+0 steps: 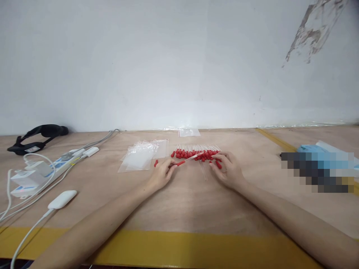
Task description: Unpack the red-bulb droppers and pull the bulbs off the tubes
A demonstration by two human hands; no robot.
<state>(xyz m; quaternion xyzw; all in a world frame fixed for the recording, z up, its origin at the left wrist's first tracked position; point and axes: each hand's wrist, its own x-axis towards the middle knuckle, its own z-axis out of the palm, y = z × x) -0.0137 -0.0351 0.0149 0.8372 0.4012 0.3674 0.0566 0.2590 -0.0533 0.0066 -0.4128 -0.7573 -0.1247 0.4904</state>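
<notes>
My left hand [162, 174] pinches one red-capped dropper [187, 160] by its bulb end, its glass tip reaching toward my right hand [227, 169], which rests half-curled on the dropper pile [196, 152] just beyond my fingers. A careless sweep could roll or snap those thin tubes.

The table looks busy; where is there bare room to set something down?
Bare wood lies between the forearms, from the hands to the yellow tape, and right of the droppers. Crowded: the power strip and cables at left, the plastic bags.
</notes>
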